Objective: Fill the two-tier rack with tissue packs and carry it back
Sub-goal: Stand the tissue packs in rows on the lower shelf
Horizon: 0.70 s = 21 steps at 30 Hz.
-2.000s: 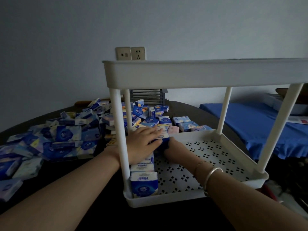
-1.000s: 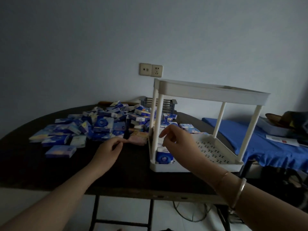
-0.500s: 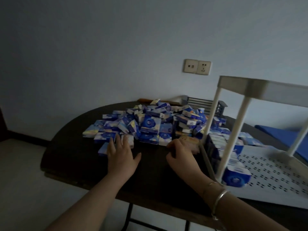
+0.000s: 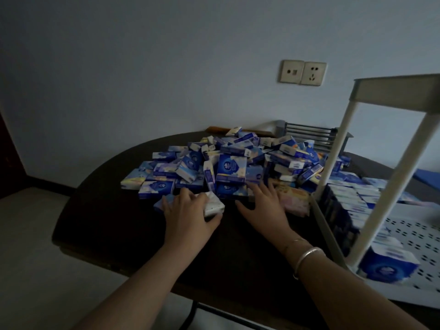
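A heap of blue and white tissue packs (image 4: 233, 163) lies on the dark round table (image 4: 114, 234). My left hand (image 4: 188, 217) lies over a white pack (image 4: 214, 206) at the heap's near edge, thumb and fingers curled round it. Just right of it, my right hand (image 4: 264, 208) is spread flat, its fingertips touching packs at the front of the heap. The white two-tier rack (image 4: 333, 153) stands at the right. A row of upright packs (image 4: 352, 206) lines the left side of its perforated lower tier (image 4: 414, 236). What the top tier (image 4: 400, 91) holds is hidden.
A grey slatted holder (image 4: 309, 134) stands behind the heap against the wall, below two wall sockets (image 4: 302, 72). A blue cloth (image 4: 426, 175) shows past the rack at the far right. The table's near edge drops to pale floor (image 4: 35, 258) on the left.
Both hands left the rack's lower tier and moved left to the heap. My view swung left with them. My left hand has closed on a white pack; my right hand has spread onto the heap.
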Tool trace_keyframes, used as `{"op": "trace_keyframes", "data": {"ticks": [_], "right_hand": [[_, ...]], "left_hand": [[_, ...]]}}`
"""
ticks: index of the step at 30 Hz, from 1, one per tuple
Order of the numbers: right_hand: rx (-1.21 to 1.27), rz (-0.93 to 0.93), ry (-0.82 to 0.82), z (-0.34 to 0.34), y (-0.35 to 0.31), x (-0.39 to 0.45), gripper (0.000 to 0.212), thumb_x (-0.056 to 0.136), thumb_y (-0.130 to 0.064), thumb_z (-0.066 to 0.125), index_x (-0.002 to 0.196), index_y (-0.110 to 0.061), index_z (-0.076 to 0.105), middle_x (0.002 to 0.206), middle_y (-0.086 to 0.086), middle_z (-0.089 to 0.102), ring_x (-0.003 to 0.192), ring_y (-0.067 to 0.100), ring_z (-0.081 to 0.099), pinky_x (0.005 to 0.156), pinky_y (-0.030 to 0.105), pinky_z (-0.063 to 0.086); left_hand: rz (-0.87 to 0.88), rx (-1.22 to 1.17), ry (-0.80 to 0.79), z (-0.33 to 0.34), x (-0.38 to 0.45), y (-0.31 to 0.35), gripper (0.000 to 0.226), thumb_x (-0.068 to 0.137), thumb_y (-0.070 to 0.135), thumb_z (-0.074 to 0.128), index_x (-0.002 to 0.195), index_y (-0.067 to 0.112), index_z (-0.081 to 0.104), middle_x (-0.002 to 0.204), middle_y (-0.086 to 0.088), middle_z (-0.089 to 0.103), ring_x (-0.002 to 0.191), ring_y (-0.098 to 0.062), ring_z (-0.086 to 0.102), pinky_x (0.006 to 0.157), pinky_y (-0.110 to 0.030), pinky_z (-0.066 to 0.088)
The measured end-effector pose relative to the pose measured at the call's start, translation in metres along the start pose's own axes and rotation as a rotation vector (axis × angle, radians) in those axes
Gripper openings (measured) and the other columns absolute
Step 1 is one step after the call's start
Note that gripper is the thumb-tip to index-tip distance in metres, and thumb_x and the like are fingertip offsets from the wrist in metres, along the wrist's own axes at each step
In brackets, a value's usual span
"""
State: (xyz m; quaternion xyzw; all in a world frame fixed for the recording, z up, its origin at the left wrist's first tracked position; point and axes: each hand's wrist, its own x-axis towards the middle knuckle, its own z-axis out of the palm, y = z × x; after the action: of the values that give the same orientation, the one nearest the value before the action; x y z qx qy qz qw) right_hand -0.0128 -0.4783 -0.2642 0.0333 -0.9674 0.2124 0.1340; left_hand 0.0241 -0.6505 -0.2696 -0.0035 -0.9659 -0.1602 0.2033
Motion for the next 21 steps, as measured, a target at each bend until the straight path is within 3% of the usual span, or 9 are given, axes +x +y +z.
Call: {"op": "trace_keyframes", "data": {"ticks": [4,9,14,16,18,20,21], "right_hand": [[-0.107,-0.047,-0.048,0.002,-0.003,-0.005,0.066,0.09,-0.055,0.048,0.146,-0.028,0.028,0.157,0.004,0.021,0.146,0.029,0.006,0.118,0.049,0.015],[-0.206,-0.147,-0.015,-0.005,-0.004,-0.02,0.05,0.087,-0.058,0.048,0.125,-0.026,0.044,0.135,0.003,0.045,0.135,0.031,0.03,0.114,0.054,0.019],[-0.228,-0.157,-0.069,-0.024,-0.002,-0.041,0.048,0.086,-0.058,0.049,0.12,-0.025,0.045,0.121,0.006,0.042,0.118,0.03,0.042,0.104,0.048,0.033],[-0.212,-0.182,-0.091,-0.032,-0.004,-0.049,0.041,0.087,-0.057,0.051,0.108,-0.022,0.047,0.113,0.004,0.039,0.111,0.028,0.045,0.094,0.042,0.04],[-0.165,-0.19,-0.071,-0.036,-0.006,-0.053,0.039,0.085,-0.055,0.055,0.101,-0.023,0.041,0.105,0.001,0.035,0.104,0.027,0.047,0.084,0.038,0.041],[-0.069,-0.15,-0.043,-0.037,-0.009,-0.051,0.046,0.081,-0.054,0.061,0.105,-0.021,0.038,0.107,0.002,0.037,0.106,0.027,0.047,0.084,0.037,0.042],[-0.022,-0.116,-0.046,-0.036,-0.011,-0.048,0.053,0.08,-0.055,0.062,0.113,-0.02,0.039,0.114,0.004,0.039,0.111,0.028,0.046,0.088,0.038,0.042]], "left_hand": [[0.044,-0.017,-0.04,0.002,-0.001,0.001,0.046,0.079,0.064,0.057,0.107,0.031,0.043,0.125,0.007,0.046,0.126,-0.015,0.042,0.113,-0.06,0.007],[0.101,-0.167,-0.073,-0.002,-0.006,0.002,0.053,0.069,0.067,0.064,0.094,0.033,0.032,0.097,0.016,0.048,0.109,-0.008,0.049,0.115,-0.052,0.006],[0.166,-0.246,-0.17,-0.008,-0.008,0.002,0.067,0.063,0.073,0.065,0.108,0.041,0.028,0.106,0.018,0.045,0.112,-0.007,0.047,0.114,-0.048,0.008],[0.166,-0.382,-0.23,-0.013,-0.01,0.001,0.071,0.062,0.081,0.056,0.119,0.046,0.032,0.104,0.023,0.048,0.11,-0.005,0.049,0.116,-0.05,0.012],[0.104,-0.632,-0.271,-0.017,-0.011,0.0,0.064,0.072,0.083,0.04,0.124,0.047,0.039,0.102,0.025,0.053,0.11,-0.004,0.053,0.113,-0.047,0.027],[0.0,-0.747,-0.175,-0.017,-0.011,-0.001,0.059,0.082,0.074,0.03,0.127,0.039,0.048,0.109,0.022,0.055,0.113,-0.008,0.052,0.107,-0.044,0.035],[-0.033,-0.664,-0.073,-0.015,-0.008,-0.004,0.056,0.086,0.068,0.03,0.127,0.035,0.051,0.115,0.016,0.056,0.116,-0.011,0.051,0.107,-0.046,0.036]]}}
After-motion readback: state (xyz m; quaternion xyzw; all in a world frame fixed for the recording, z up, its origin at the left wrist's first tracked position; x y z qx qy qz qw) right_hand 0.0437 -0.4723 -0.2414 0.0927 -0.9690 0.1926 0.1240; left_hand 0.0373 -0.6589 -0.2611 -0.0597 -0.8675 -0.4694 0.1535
